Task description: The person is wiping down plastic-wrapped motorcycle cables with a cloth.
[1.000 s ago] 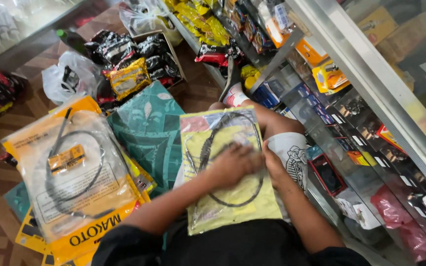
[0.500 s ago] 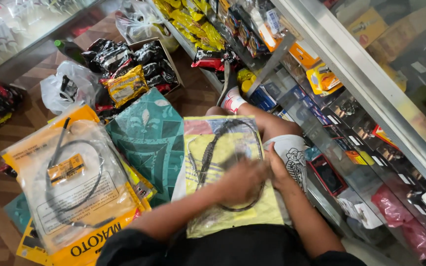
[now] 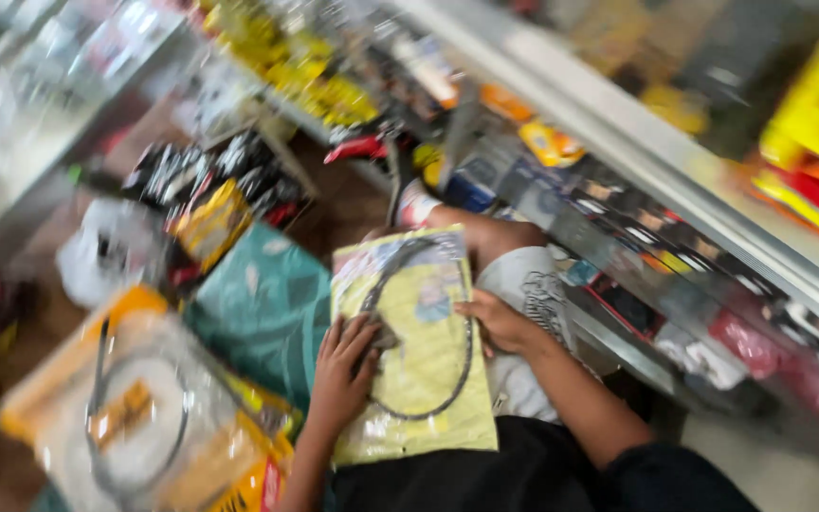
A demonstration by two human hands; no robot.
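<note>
A yellow flat packet point(image 3: 419, 379) with a coiled black cable inside lies across my lap. My left hand point(image 3: 343, 365) rests flat on the packet's left edge, fingers spread. My right hand point(image 3: 497, 322) holds the packet's right edge, thumb on top. The picture is motion-blurred.
A teal patterned bag point(image 3: 263, 308) lies left of my lap. Further left sits a stack of orange-backed clear packets with coiled cables point(image 3: 135, 417). A box of dark and yellow packets point(image 3: 206, 194) stands behind. A glass display counter point(image 3: 675, 218) with small goods runs along the right.
My hands have parted from the packet's middle to its left and right edges. The view has swung and blurred.
</note>
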